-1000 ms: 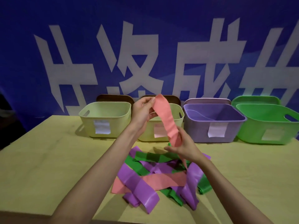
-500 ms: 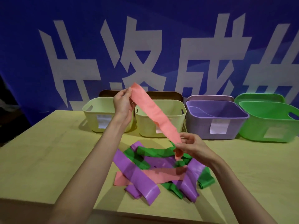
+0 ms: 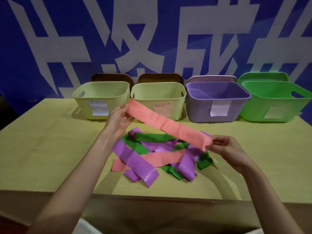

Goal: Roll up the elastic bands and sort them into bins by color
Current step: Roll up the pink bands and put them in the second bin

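A pink elastic band [image 3: 167,124] is stretched flat in the air above the table. My left hand [image 3: 118,118] grips its upper left end and my right hand [image 3: 222,147] pinches its lower right end. Beneath it lies a tangled pile of bands [image 3: 158,154] in purple, green and pink. Along the back stand two pale yellow bins [image 3: 101,97] [image 3: 157,98], a purple bin [image 3: 217,102] and a green bin [image 3: 276,102], each with a paper label on its front.
Lids lean upright behind the bins against a blue banner with large white characters [image 3: 135,48]. The wooden table [image 3: 42,149] has bare surface left and right of the pile. Its front edge runs across the lower part of the view.
The pink band went from hanging steeply to lying stretched and nearly level. My left hand dropped lower and leftward, my right hand moved right, drawing the band out to full length.
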